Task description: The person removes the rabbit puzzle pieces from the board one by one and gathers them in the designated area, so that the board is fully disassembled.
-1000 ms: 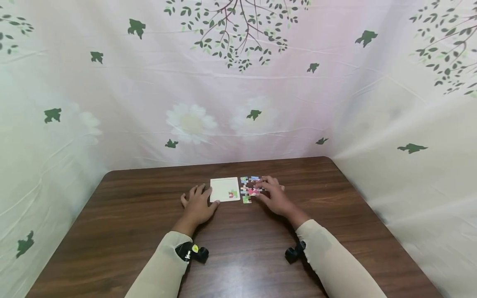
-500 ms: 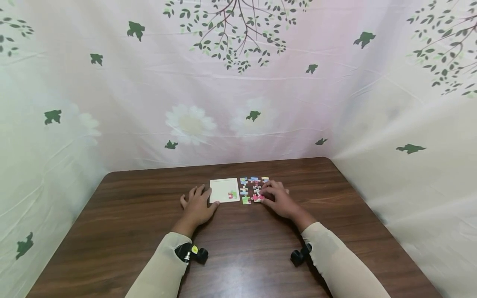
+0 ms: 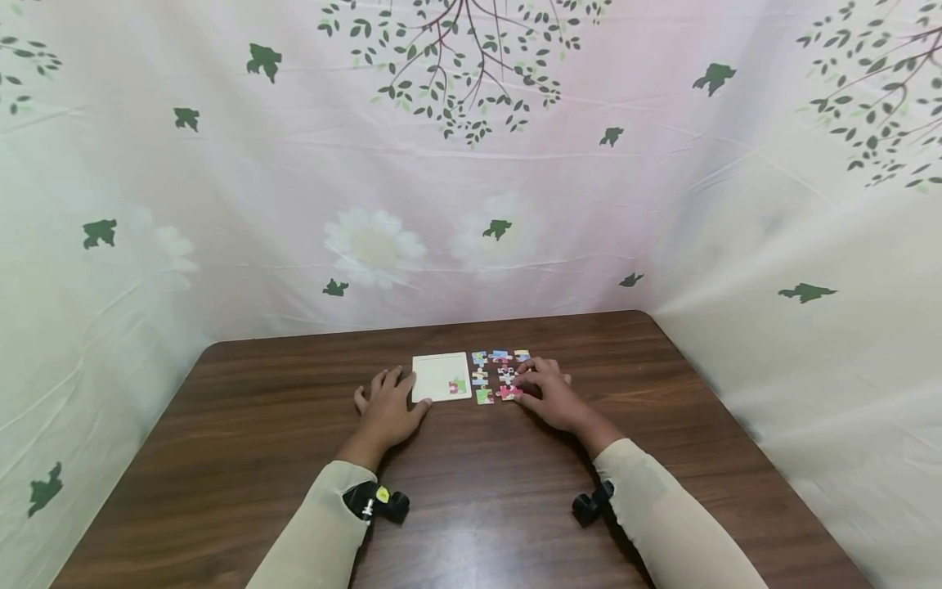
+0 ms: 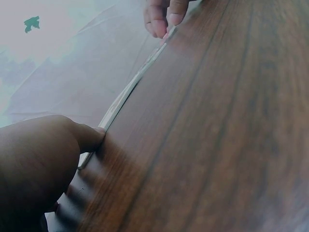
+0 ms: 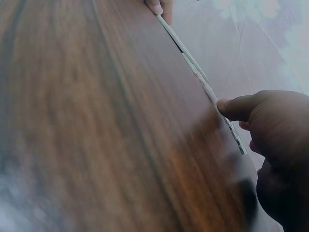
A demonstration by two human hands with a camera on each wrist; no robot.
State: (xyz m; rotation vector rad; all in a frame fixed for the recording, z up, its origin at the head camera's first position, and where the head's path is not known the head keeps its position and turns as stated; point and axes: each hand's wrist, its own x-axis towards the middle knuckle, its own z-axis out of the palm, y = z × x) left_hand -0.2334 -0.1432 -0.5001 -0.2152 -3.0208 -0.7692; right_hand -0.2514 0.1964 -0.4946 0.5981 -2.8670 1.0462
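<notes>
A white puzzle board [image 3: 434,372] lies flat on the table, with a pink-and-green section [image 3: 458,386] in its near right corner. My left hand [image 3: 388,413] rests at its left side, fingers spread; the thumb [image 4: 91,137] touches the near edge. To the right of the board lie several loose jigsaw pieces, among them a green one [image 3: 485,397] and a blue one [image 3: 500,356]. My right hand [image 3: 550,394] bends over their right side, pinching a pink puzzle piece [image 3: 508,393] between thumb and finger. Its fingers hide part of the group.
The brown wooden table [image 3: 471,491] extends toward me and to both sides. A pale cloth [image 3: 412,188] printed with flowers and leaves hangs behind its far edge and along the sides. Both wrists carry small black cameras [image 3: 589,505].
My right hand has moved right and toward me, bringing the pink piece nearer the front and uncovering pieces at the back right. It barely moves in the last half second. The left hand stays put.
</notes>
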